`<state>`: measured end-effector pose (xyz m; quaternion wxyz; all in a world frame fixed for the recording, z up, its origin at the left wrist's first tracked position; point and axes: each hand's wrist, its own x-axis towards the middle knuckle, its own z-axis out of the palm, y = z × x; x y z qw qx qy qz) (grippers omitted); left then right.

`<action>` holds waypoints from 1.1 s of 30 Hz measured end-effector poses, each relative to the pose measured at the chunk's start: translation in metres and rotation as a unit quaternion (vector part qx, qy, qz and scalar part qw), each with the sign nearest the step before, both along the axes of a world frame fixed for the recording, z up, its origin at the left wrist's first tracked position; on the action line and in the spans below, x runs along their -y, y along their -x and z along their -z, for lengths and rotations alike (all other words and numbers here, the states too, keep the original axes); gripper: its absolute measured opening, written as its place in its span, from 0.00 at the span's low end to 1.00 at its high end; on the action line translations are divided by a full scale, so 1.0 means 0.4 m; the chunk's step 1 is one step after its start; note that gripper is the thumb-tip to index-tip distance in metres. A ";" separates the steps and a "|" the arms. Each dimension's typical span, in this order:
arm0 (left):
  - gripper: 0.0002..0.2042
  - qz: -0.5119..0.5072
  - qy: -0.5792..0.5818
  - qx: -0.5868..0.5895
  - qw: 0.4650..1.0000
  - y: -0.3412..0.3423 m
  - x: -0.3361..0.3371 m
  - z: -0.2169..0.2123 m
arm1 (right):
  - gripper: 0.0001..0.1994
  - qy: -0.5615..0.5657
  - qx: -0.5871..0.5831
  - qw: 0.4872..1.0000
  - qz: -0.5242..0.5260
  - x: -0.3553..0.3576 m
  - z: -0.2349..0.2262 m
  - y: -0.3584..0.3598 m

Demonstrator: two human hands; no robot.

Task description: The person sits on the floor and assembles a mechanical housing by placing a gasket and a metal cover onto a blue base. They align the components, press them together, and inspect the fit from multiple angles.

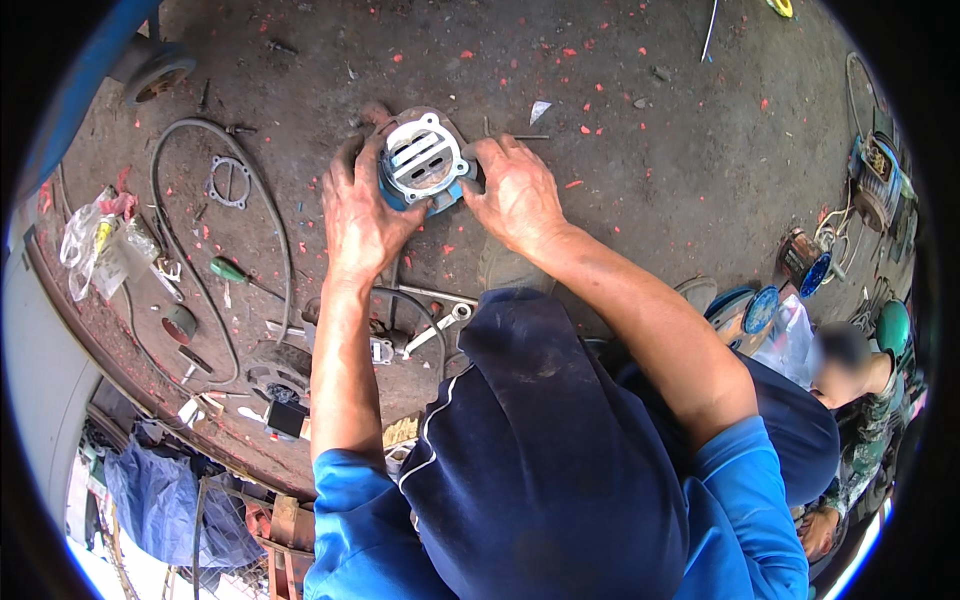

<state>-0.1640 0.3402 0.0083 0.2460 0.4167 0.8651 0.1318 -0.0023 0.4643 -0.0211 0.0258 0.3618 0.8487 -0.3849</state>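
While the left hand (365, 222) and right hand (520, 195) clasp the slotted flange (424, 157), aligning seems underway; next likely needs matched bolt holes (461, 168).

Dark, stained floor (670, 150) — red scraps (569, 52), pale gasket (230, 183), green-handled screwdriver (229, 269), looped cable (286, 250)

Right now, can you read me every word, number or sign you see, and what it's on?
None can be read.
Round, silvery, slotted metal plate between left hand and right hand: no lettering visible.
Clear, crumpled plastic bag at left: too small and blurred to tell any print.
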 end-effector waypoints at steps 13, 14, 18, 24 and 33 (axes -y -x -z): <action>0.47 -0.012 -0.019 0.013 1.000 -0.001 -0.001 0.001 | 0.17 0.002 -0.001 1.000 0.000 0.005 0.000 -0.004; 0.47 -0.014 -0.017 0.014 1.000 -0.001 -0.001 -0.001 | 0.16 0.023 0.009 1.000 0.000 0.004 -0.004 -0.001; 0.47 -0.014 -0.020 0.023 0.999 0.000 0.002 0.002 | 0.15 0.048 0.018 0.999 0.000 -0.001 -0.010 -0.004; 0.46 -0.009 -0.013 0.027 1.000 0.003 0.003 0.001 | 0.15 0.046 0.021 0.999 -0.005 -0.002 -0.008 -0.007; 0.46 -0.008 0.011 0.015 1.000 -0.001 0.002 0.002 | 0.16 0.056 0.037 0.998 -0.009 -0.005 -0.016 -0.002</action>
